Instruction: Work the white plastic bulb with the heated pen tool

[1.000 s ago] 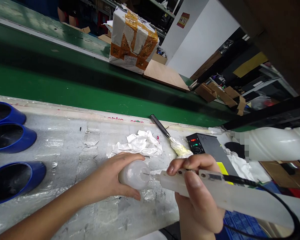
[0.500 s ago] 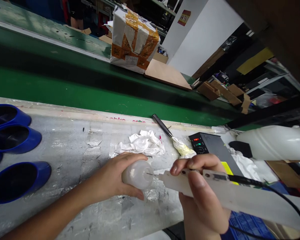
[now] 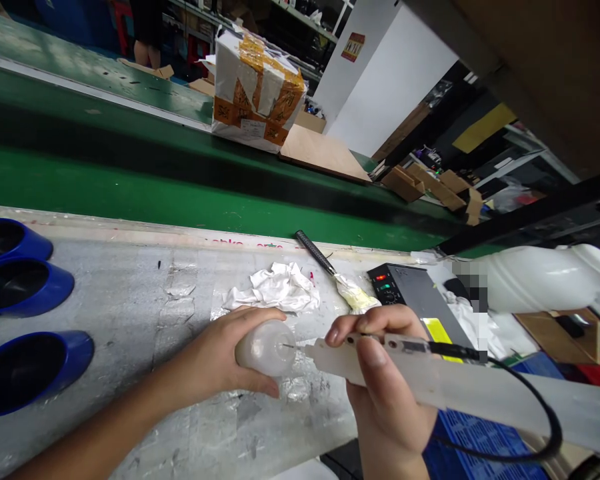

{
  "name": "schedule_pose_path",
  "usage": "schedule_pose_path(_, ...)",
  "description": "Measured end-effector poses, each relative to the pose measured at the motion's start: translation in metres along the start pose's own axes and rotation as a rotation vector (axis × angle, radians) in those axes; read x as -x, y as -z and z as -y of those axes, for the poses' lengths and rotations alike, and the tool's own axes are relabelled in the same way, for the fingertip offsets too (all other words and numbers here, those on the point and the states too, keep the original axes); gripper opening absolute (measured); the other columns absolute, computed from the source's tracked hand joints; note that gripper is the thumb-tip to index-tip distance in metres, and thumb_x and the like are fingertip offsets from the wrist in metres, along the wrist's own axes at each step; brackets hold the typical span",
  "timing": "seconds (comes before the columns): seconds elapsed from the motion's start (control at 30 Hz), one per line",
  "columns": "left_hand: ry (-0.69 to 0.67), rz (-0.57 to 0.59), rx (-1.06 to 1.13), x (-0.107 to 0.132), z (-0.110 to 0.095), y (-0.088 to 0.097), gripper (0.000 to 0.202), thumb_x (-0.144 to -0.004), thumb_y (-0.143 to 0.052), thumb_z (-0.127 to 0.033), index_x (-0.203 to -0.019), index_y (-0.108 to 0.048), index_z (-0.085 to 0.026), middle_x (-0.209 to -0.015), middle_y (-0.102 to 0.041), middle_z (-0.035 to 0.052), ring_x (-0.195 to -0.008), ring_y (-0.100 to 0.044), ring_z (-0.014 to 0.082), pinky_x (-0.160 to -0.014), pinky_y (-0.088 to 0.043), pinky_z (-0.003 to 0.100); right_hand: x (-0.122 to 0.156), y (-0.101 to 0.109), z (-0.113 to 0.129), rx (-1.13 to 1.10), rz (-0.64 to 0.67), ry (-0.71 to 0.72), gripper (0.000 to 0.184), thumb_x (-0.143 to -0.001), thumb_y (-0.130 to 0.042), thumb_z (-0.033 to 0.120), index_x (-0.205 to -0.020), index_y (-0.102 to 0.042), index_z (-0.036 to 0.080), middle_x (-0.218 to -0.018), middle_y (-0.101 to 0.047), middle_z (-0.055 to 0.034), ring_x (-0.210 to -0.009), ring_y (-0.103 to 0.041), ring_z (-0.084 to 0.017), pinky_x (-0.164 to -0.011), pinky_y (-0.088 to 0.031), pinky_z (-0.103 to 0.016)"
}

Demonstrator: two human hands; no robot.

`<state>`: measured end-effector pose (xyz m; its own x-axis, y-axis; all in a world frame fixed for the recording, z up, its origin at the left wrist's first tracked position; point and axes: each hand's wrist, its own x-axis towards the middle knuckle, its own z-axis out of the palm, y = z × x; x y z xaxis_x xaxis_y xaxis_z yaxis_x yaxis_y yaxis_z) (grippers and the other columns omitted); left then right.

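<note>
My left hand (image 3: pixel 230 353) is curled around a small translucent white bottle (image 3: pixel 267 350), thumb below and fingers above. The bottle's round mouth end faces right. My right hand (image 3: pixel 387 373) grips a long white needle-tipped glue dispenser (image 3: pixel 460 373), with its fingers near a switch strip on top. A black cable runs from the strip and loops round to the right. The dispenser's thin needle points left at the bottle's end; whether it goes inside I cannot tell. Both hands are above the plastic-covered worktop (image 3: pixel 200 427).
Blue angled cups (image 3: pixel 35 370) stand at left. Behind my hands lie a crumpled white cloth (image 3: pixel 277 287) and a black-handled tool (image 3: pixel 315 252) with a wrapped end. A control box (image 3: pixel 405 287) and white jug (image 3: pixel 535 277) stand right. Beyond runs a green conveyor (image 3: pixel 130 193) carrying a taped parcel (image 3: pixel 255 93).
The whole view has shifted slightly, so the scene sits a little further left. Both hands keep their grips, and the needle stays pointed at the bottle's end.
</note>
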<state>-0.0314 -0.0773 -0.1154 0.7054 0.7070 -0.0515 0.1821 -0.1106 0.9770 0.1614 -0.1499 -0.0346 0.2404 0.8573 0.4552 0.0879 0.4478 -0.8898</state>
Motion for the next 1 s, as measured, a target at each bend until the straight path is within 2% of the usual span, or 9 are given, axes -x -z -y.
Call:
schedule_pose_path(0.3,-0.014,-0.012,-0.016,-0.0017,0.0008,0.0003,0.084,-0.064,-0.103,-0.049,-0.139,-0.067,-0.039,-0.145,-0.064,0.0013,-0.136,-0.058,0.0367,-0.117,-0.046,0.049,-0.0015,-0.0008,0.0014,-0.023,-0.014,0.018,0.009,-0.104,-0.075,0.028,-0.103,-0.068,0.023,-0.085,-0.071,0.0022,-0.08,-0.071,-0.013,-0.073,-0.054,-0.019)
schedule_pose_path(0.5,-0.03,-0.011,-0.018,-0.0025,0.0022,-0.0004,0.084,-0.065,-0.101,-0.056,-0.14,-0.067,-0.04,-0.145,-0.065,0.0023,-0.136,-0.059,0.0377,-0.117,-0.047,0.051,-0.0005,-0.0029,0.001,-0.04,-0.019,-0.005,0.01,-0.104,-0.076,0.029,-0.102,-0.068,0.024,-0.086,-0.072,0.0019,-0.079,-0.07,-0.014,-0.069,-0.054,-0.02)
schedule_pose_path(0.73,0.003,-0.002,0.005,-0.0014,-0.0019,0.0011,0.085,-0.063,-0.101,-0.056,-0.139,-0.067,-0.041,-0.147,-0.063,0.001,-0.138,-0.057,0.038,-0.119,-0.044,0.053,-0.0002,-0.0021,0.0017,-0.023,-0.024,-0.005,0.01,-0.104,-0.076,0.03,-0.102,-0.068,0.024,-0.086,-0.072,0.0017,-0.079,-0.071,-0.014,-0.07,-0.054,-0.021)
schedule_pose_path(1.0,-0.006,-0.007,-0.01,-0.0004,-0.0011,0.0015,0.085,-0.065,-0.101,-0.055,-0.14,-0.067,-0.038,-0.147,-0.063,0.0043,-0.137,-0.058,0.0386,-0.118,-0.046,0.053,-0.0028,-0.0035,0.0029,0.004,-0.051,0.014,0.01,-0.102,-0.076,0.028,-0.099,-0.068,0.023,-0.082,-0.069,0.0008,-0.074,-0.071,-0.017,-0.066,-0.054,-0.025)
